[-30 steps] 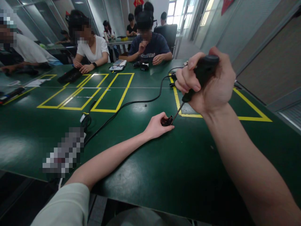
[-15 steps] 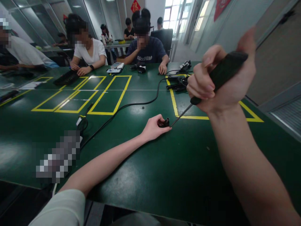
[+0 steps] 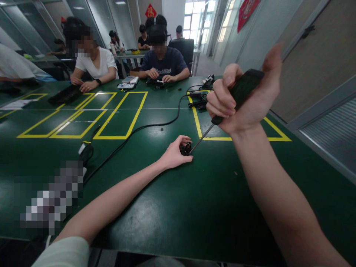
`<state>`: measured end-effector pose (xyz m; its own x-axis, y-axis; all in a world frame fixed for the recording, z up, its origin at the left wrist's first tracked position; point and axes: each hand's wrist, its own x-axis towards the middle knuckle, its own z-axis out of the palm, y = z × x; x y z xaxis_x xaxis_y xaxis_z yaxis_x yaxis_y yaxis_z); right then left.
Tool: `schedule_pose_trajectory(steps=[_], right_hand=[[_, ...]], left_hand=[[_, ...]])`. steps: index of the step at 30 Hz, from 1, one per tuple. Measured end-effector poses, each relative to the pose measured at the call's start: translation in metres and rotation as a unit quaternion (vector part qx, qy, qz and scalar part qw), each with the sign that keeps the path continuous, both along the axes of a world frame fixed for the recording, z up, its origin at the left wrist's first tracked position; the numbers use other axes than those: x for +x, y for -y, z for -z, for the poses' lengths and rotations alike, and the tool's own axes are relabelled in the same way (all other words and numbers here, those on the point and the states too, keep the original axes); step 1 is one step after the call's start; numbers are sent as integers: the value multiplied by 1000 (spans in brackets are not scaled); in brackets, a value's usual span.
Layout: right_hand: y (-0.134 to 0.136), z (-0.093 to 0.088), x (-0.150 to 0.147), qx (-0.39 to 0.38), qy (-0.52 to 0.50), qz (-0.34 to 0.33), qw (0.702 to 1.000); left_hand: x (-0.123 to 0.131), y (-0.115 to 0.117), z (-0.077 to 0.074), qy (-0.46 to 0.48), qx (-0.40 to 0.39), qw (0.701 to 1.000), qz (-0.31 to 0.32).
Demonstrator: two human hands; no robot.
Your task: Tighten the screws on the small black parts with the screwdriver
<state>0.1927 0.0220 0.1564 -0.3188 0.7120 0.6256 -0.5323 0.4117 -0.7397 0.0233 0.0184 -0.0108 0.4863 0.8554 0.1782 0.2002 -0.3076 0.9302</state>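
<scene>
My right hand (image 3: 244,96) is wrapped round the dark handle of a screwdriver (image 3: 202,136), thumb raised along its butt end. The thin shaft slants down to the left, and its tip meets a small black part (image 3: 184,149) or lies right beside it; I cannot tell which. My left hand (image 3: 175,152) rests on the green table, fingers and thumb curled round that black part. A short round stub sticks up from the part; its exact kind is too small to make out.
A black cable (image 3: 150,126) runs across the green table (image 3: 155,207). A pixelated object (image 3: 55,200) lies at the left, near a cable coil (image 3: 86,150). Yellow tape (image 3: 111,137) marks rectangles. Black gear (image 3: 198,100) lies beyond my right hand. Co-workers (image 3: 164,61) sit opposite.
The view has shifted, so most things appear further left. My left fingers look slightly looser round the black part. The co-worker opposite has lowered a hand from the face to an object on the table.
</scene>
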Motion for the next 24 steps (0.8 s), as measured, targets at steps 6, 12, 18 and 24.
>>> schedule_pose_trajectory(steps=[6, 12, 18, 24], right_hand=[[3, 3, -5, 21, -28, -33, 999], [-5, 7, -8, 55, -9, -65, 996], [-9, 11, -10, 69, 2, -67, 995], [-8, 12, -16, 58, 17, -45, 997]], left_hand=[[-1, -4, 7, 13, -19, 1000, -1], [1, -2, 4, -19, 1, 1000, -16], [1, -3, 4, -12, -8, 1000, -21], [2, -3, 5, -13, -3, 1000, -25]])
